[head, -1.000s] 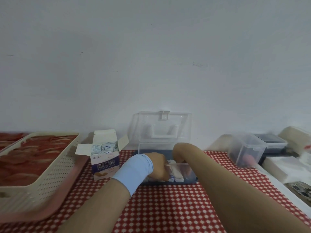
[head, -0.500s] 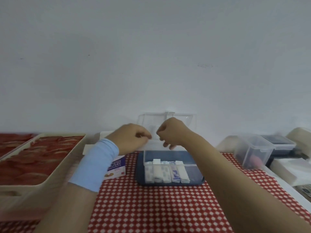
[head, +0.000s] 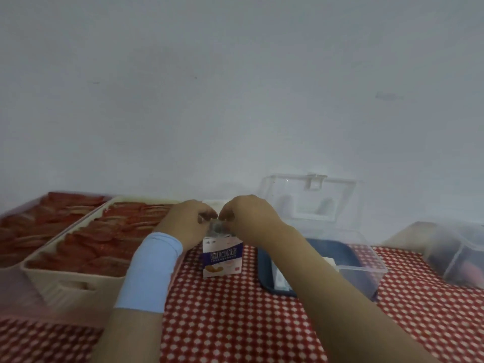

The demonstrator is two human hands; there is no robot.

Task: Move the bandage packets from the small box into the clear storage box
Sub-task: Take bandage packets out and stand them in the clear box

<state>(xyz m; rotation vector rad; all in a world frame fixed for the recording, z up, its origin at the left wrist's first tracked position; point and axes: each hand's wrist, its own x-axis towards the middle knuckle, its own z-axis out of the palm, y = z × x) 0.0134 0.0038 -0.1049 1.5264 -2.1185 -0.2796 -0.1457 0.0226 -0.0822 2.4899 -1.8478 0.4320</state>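
Two hands: in the head view, my only view, I have both meeting over the open top of the small box (head: pixel 222 258), near the centre of the frame.
Left hand (head: pixel 187 223): at 9 o'clock of the box mouth, fingers curled in on something pale and crinkly; a light blue wrist sleeve (head: pixel 152 271) covers the forearm.
Right hand (head: pixel 251 216): at 3 o'clock of the box mouth, fingertips pinched toward the left hand's.
Grip: both look closed on bandage packets (head: pixel 216 226) at the box top, but blur keeps me from telling how many or how firmly.
Small box: upright on the red checked cloth (head: pixel 235 323), printed face toward me, flaps hidden by my hands.
Clear storage box (head: pixel 366 271): at 3 o'clock of the small box, near it, lid (head: pixel 309 197) raised against the wall; a few white packets show inside behind my right forearm.
Cream basket (head: pixel 78 273): at 9 o'clock, holding red items, just beside my left wrist.
Other clear container (head: pixel 458 255): far out at 3 o'clock, well apart.
Handling, my judgement: the packets should be light, thin, floppy and slick, so they may fan out or slip; I would pinch the bunch across its flat faces near the top edges.
Risk, my judgement: the light carton may lift or tip as the packets come out.
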